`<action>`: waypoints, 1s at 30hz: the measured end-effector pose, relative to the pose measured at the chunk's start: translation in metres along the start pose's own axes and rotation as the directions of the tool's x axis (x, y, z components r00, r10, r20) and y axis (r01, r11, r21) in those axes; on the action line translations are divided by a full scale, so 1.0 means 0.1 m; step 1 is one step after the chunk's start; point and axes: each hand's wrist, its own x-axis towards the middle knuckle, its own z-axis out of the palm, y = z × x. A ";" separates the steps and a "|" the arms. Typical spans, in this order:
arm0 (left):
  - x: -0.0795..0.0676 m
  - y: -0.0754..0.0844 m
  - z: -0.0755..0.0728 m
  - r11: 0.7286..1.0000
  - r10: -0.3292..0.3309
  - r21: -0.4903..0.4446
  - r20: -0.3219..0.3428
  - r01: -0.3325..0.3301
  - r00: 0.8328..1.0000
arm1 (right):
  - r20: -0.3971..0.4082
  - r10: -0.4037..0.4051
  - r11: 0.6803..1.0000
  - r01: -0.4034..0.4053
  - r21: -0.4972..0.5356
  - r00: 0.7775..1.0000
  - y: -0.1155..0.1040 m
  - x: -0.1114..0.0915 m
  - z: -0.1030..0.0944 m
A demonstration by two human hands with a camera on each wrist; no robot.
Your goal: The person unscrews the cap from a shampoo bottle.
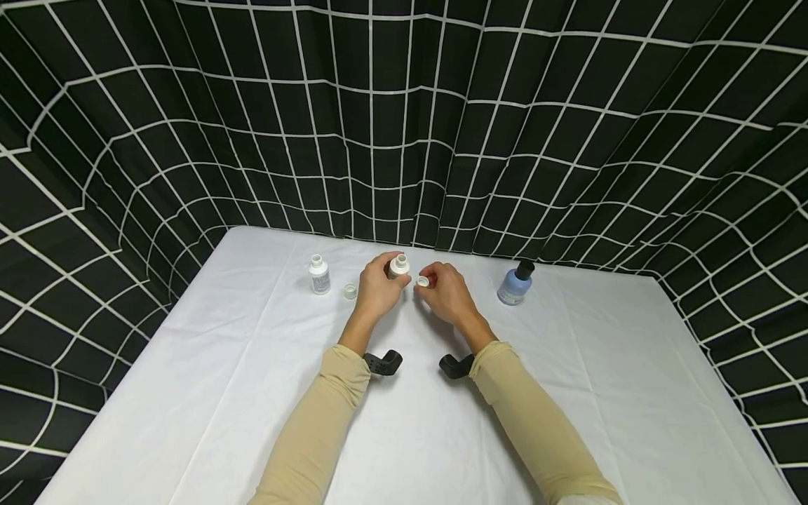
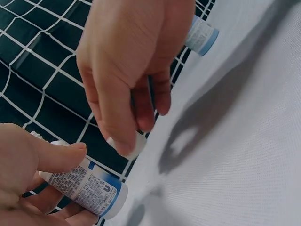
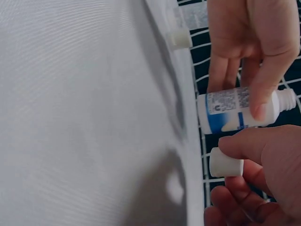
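My left hand (image 1: 379, 289) grips a small white plastic bottle (image 3: 230, 110) round its body. Its threaded neck is uncapped, and a blue band and printed label show in both wrist views. Just to the right, my right hand (image 1: 447, 293) pinches a white screw cap (image 3: 225, 163) between thumb and fingers, apart from the bottle. Left of the left hand, a second white bottle (image 1: 319, 275) stands upright without a cap. A loose white cap (image 1: 350, 290) lies on the table between that bottle and the left hand.
A blue bottle with a black cap (image 1: 515, 283) stands to the right of the right hand. A white cloth covers the table (image 1: 416, 435). Behind it and along both sides hangs a black curtain with a white grid (image 1: 404, 119). Black wrist cameras (image 1: 384, 362) sit at both cuffs.
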 end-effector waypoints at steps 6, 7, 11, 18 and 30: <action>0.02 -0.04 0.01 0.999 -0.033 -0.001 0.002 0.033 0.999 | 0.030 0.020 1.000 -0.019 -0.013 0.999 0.05 -0.01 0.10; 0.02 -0.05 0.02 0.999 -0.037 -0.003 0.002 0.037 0.999 | 0.033 0.023 1.000 -0.023 -0.012 0.999 0.06 -0.01 0.11; 0.03 -0.06 0.04 0.999 -0.042 -0.007 0.004 0.042 0.999 | 0.040 0.032 0.999 -0.031 -0.018 0.999 0.09 -0.02 0.12; 0.05 -0.10 0.06 0.998 -0.060 0.005 0.020 0.060 0.998 | 0.051 0.036 0.999 -0.035 -0.023 0.998 0.11 -0.02 0.11; 0.04 -0.15 0.05 0.997 -0.077 0.002 0.024 0.077 0.997 | 0.061 0.024 0.999 -0.022 -0.035 0.998 0.10 -0.01 0.17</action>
